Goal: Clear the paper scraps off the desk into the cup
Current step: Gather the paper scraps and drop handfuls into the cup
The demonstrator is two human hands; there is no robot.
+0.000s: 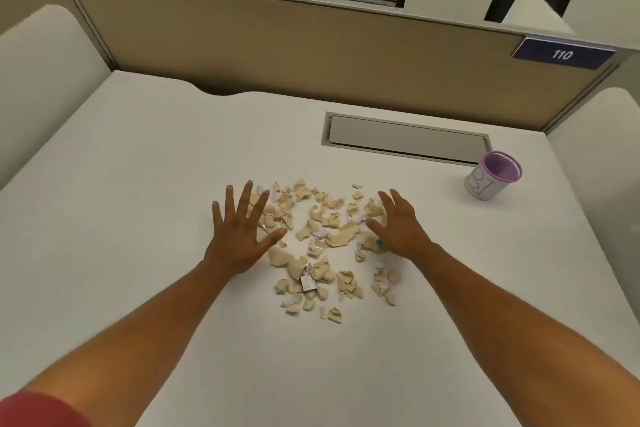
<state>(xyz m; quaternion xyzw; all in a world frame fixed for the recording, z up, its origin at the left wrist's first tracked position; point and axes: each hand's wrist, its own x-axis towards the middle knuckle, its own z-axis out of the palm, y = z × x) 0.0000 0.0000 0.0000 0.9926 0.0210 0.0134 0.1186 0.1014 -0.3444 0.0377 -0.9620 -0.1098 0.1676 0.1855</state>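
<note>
Head view: my camera is looking forward and down, close over my desk [138, 184] toward the divider [277, 55].

Both bare forearms reach forward side by side from the lower corners, a red sleeve edge showing at the left elbow. Left hand [240, 230] lies palm down, flat, fingers spread wide and pointing away from the body, thumb angled inward to the right. Right hand [396, 224] is also palm down but slightly cupped, fingers together and tilted toward the left, thumb reaching inward; neither hand grips anything, and the two stay well apart.
</note>
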